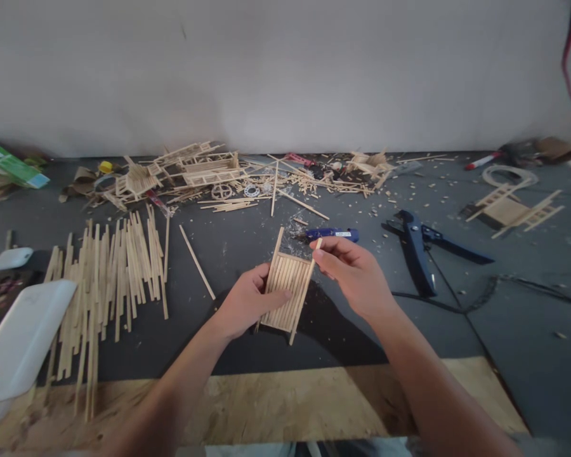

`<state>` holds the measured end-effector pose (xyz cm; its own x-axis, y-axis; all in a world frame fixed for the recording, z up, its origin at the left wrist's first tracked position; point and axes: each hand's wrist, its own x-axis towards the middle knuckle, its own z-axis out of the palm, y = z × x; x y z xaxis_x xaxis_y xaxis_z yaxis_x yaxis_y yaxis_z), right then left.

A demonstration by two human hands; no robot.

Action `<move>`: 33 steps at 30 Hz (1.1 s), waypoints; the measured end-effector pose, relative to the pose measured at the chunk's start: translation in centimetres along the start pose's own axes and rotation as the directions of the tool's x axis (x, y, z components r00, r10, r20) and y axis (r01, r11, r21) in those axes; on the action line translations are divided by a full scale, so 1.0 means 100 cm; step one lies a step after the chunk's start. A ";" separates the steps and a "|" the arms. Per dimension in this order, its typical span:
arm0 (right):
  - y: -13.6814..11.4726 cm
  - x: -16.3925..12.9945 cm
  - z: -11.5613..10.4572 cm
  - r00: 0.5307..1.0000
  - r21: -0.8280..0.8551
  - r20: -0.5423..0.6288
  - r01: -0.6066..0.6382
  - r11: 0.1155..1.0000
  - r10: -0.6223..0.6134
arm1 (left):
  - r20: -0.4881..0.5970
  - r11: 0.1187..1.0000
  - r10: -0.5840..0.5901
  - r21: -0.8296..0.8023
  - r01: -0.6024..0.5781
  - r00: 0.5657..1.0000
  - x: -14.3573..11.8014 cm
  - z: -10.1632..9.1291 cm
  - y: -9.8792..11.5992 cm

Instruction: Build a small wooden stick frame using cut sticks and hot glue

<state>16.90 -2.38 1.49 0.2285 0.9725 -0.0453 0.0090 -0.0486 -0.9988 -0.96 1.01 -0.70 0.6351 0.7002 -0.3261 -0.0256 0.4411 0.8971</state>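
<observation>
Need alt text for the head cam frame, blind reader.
Two bare hands hold a small panel of glued wooden sticks above a dark work mat: left hand grips its edge, right hand pinches its top corner. Loose sticks lie left, blue cutters right.

This is a hobby workbench, a place for building small models from wooden sticks. A dark mat covers a rough chipboard table set against a plain white wall. Loose sticks lie in a heap on the left, and half-built stick frames and offcuts are scattered along the back. A blue cutter, a blue glue gun and another stick model lie on the right.
</observation>
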 end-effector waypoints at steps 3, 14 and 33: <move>-0.001 0.000 0.001 1.000 0.018 0.001 -0.010 1.000 0.010 | 0.004 1.000 0.000 0.020 0.000 1.000 0.000 0.000 0.000; 0.001 0.000 0.003 0.999 0.061 -0.012 -0.035 0.998 0.036 | -0.004 0.999 -0.007 0.048 0.007 1.000 0.000 -0.001 -0.001; 0.011 -0.004 0.008 0.978 -0.029 0.101 -0.179 0.983 0.181 | -0.174 0.994 0.050 -0.085 -0.065 0.983 0.007 -0.006 -0.001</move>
<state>16.02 -2.68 0.41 0.1265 0.9656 -0.2273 -0.0040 -0.2286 -0.9735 -0.94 1.82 -1.16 0.4889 0.8083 -0.3279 -0.1325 0.4404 0.8880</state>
